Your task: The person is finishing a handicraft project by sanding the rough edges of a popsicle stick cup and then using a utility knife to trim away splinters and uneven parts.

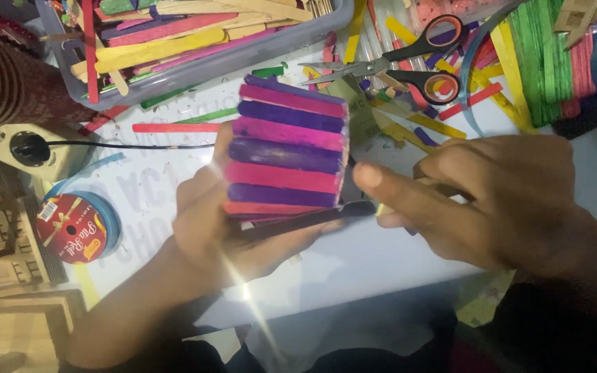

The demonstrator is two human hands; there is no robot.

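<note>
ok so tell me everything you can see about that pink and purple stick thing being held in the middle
The stick holder is a small boxy container faced with flat craft sticks, seemingly painted wood, alternating pink and purple in horizontal bands. It lies tipped on its side above the white table. The left hand cradles it from below and behind. The right hand meets its right edge, thumb near a dark strip along the lower edge. Its inside is hidden.
</note>
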